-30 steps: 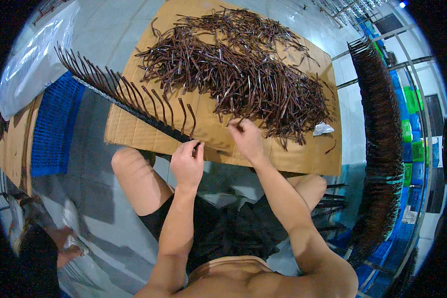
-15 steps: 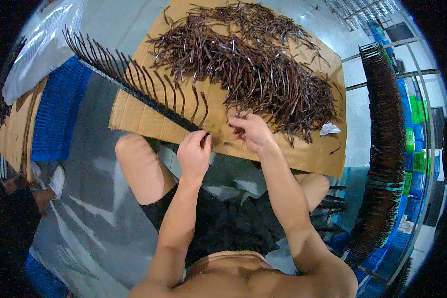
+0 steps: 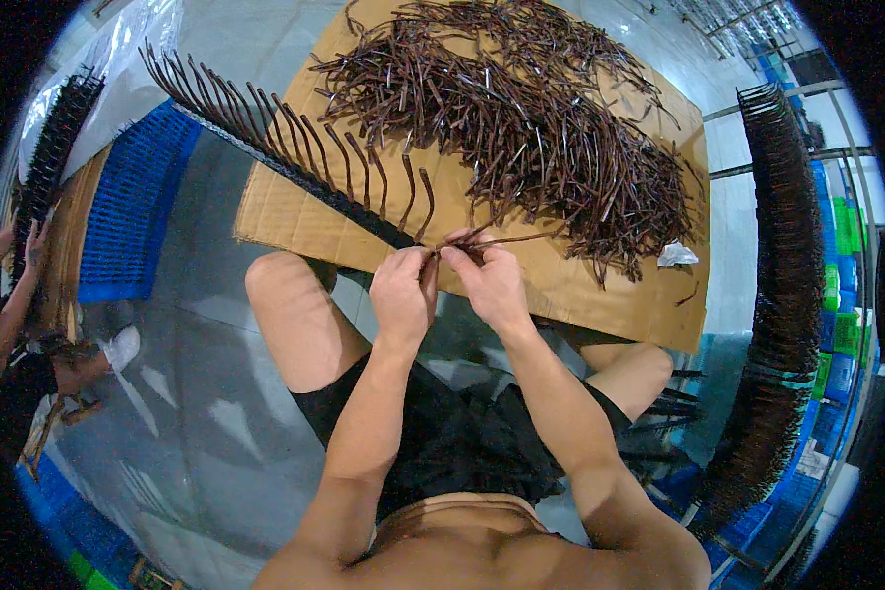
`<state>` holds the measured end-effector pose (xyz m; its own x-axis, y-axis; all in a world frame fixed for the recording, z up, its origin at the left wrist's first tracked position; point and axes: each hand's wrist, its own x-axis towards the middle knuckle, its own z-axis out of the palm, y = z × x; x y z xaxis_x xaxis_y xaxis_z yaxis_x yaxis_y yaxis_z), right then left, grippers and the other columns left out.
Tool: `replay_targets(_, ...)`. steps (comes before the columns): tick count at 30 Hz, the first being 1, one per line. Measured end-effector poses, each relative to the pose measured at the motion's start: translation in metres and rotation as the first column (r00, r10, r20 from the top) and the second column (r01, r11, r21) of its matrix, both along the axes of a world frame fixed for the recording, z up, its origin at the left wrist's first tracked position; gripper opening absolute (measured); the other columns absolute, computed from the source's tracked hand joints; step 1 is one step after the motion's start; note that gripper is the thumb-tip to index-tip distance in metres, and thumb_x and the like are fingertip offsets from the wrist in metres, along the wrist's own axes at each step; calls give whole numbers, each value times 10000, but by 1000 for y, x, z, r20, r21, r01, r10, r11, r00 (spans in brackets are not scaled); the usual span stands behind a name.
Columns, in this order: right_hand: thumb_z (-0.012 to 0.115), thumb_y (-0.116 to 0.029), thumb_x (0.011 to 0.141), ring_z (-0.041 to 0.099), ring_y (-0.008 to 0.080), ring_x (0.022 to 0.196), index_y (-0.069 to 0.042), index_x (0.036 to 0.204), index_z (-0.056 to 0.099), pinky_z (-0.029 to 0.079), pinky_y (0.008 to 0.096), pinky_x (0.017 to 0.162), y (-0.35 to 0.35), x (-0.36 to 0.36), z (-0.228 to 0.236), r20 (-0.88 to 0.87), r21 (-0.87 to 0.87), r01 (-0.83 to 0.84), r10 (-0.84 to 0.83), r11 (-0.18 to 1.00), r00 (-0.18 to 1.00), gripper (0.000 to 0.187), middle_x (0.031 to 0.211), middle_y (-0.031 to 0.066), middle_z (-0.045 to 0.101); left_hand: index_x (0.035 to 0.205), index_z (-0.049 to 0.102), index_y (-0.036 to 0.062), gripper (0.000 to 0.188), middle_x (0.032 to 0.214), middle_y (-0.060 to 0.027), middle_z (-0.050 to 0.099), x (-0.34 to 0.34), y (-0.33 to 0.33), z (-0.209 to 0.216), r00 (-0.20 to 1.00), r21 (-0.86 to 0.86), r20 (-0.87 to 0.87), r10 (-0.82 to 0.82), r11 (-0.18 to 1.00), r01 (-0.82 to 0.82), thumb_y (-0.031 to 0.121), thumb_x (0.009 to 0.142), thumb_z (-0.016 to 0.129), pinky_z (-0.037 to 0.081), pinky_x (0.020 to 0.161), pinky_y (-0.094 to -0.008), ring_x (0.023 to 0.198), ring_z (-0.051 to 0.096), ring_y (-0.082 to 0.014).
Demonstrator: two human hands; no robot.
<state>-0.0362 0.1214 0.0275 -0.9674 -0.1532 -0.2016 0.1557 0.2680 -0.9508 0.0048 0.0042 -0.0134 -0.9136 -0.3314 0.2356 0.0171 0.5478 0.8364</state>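
Note:
My left hand (image 3: 403, 295) is closed around the near end of a long dark bar (image 3: 310, 197), which slants away to the far left. A row of thin, curved brown rods stands up along that bar. Right beside it, my right hand (image 3: 490, 285) pinches thin brown rods (image 3: 523, 239); one sticks out to the right from its fingers. The two hands meet at the bar's end, and the fingertips hide the exact contact there. Beyond them, a big heap of loose dark brown rods (image 3: 521, 118) lies on a cardboard sheet (image 3: 275, 216).
A crumpled white scrap (image 3: 677, 256) lies at the cardboard's right side. Farther right hangs a long bundle of dark rods (image 3: 782, 256) near a metal frame with blue and green crates (image 3: 844, 265). At left, another person's hand (image 3: 37, 246) holds a dark bar beside a blue crate (image 3: 138, 202).
My right hand has moved left to meet my left hand at the bar's end. The whole view has shifted slightly, and the other person's arms and dark bar now show at left.

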Motion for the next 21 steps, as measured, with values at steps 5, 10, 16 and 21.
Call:
replay_targets(5,659,-176,860,673,264,850,14,921,674,510,320,764,3,2,-5,-137,248,-51,87,967,987,201,914,142,700,932,656,23,146,900,-155,665,1,2,-2,999,-118,-48,-10,993,4,57,790,669,512,729,-374,821,636,-340)
replay_targets(10,650,-155,852,672,215,869,19,930,671,514,313,765,7,-3,-9,-323,341,-120,236,932,916,192,928,115,707,938,660,21,157,892,-157,669,-1,4,-5,1000,-61,-5,0,998,0,67,789,674,522,705,-378,794,645,-335)
replay_targets(16,668,-52,819,614,103,715,16,1060,627,484,230,596,25,-31,5,228,-146,-170,200,975,953,254,850,41,674,933,656,29,149,886,-152,661,-5,9,4,1000,68,4,30,997,-30,98,803,684,526,677,-369,769,650,-322)
replay_targets(21,647,-61,847,556,89,610,38,1082,604,443,216,519,18,-21,5,243,-138,-269,296,953,924,259,845,51,651,939,650,21,187,898,-158,649,3,-1,-6,998,65,-51,27,998,-24,143,801,682,515,718,-388,821,635,-340)
